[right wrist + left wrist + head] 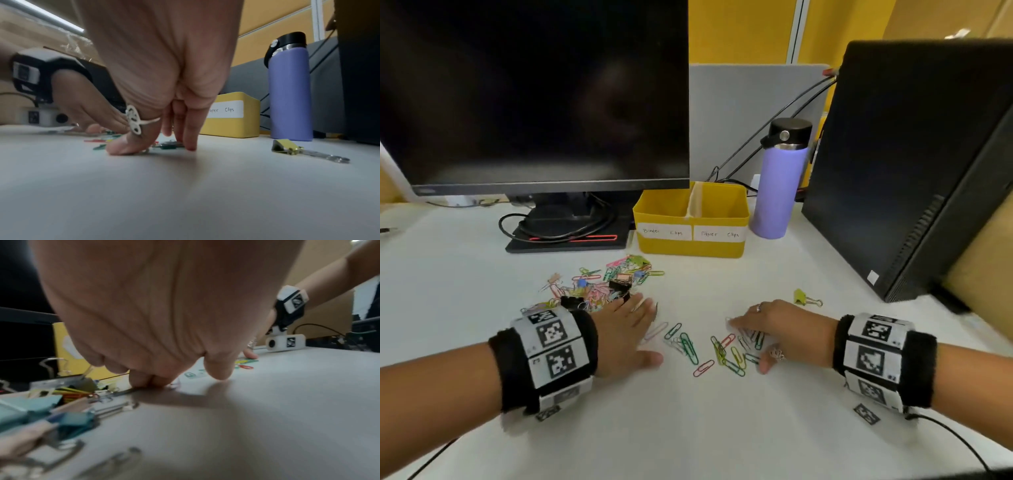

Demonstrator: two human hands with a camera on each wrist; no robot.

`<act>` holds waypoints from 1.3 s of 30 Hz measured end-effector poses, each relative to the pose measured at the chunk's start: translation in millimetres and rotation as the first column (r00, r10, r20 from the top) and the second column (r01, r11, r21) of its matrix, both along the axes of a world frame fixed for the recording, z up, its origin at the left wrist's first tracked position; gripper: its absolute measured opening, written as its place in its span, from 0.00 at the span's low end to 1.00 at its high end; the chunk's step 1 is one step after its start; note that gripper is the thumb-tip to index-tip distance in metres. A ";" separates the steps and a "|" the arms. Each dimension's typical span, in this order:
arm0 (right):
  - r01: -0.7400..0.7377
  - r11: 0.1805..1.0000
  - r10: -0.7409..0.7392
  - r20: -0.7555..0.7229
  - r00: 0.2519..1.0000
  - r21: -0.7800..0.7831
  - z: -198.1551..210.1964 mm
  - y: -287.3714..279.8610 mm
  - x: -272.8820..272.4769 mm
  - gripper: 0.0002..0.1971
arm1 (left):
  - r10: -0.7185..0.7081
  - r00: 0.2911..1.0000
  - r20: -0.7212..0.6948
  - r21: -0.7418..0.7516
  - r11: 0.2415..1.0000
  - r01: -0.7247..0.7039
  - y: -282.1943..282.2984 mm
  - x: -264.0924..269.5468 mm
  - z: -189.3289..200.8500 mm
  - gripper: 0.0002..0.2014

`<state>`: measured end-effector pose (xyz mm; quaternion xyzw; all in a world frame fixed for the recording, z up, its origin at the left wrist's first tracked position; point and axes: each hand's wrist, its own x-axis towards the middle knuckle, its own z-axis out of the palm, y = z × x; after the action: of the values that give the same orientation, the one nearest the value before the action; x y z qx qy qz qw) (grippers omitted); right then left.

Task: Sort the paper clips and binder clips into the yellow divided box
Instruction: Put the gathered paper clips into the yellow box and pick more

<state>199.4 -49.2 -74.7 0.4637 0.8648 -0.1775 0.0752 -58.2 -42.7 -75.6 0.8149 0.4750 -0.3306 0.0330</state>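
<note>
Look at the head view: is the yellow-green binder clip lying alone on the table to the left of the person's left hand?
No: the yellow-green binder clip lies beyond the right hand, far from the left hand.

head view down over desk [722, 428], wrist views desk-level, facing inward

Yellow wall [739, 31], grey partition [750, 116], white desk [688, 428].

Both forearms reach forward, palms turned down. The left hand [625, 337] lies low with fingers extended and close together, thumb spread toward the middle, fingertips [148, 381] down on the surface. The right hand [782, 330] mirrors it, fingers pointing inward, thumb pressed down. Each wrist wears a black band with printed markers.
</note>
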 end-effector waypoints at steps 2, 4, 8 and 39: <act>0.001 1.000 -0.001 -0.014 1.000 0.031 0.8 -0.7 -1.9 0.34 | 0.013 0.999 0.051 0.020 1.000 -0.014 -11.4 9.5 -7.6 0.53; 0.021 0.999 -0.020 -0.044 0.999 0.028 0.0 -4.3 -1.8 0.31 | 0.032 0.994 0.104 0.006 0.999 -0.032 -22.9 22.9 -8.9 0.52; 0.046 0.999 -0.048 -0.130 0.990 -0.016 -6.0 -10.4 4.9 0.29 | 0.169 0.947 0.273 -0.030 0.985 -0.167 -32.6 48.8 -5.6 0.48; 0.149 0.989 -0.150 0.043 0.988 0.018 6.7 13.9 -10.1 0.12 | 0.195 0.853 0.484 0.001 0.975 -0.224 20.6 63.4 33.4 0.17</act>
<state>189.3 -35.3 -68.0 0.5318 0.8269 -0.1659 0.0776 5.2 -22.1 -42.2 0.8153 0.5471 -0.0983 0.1623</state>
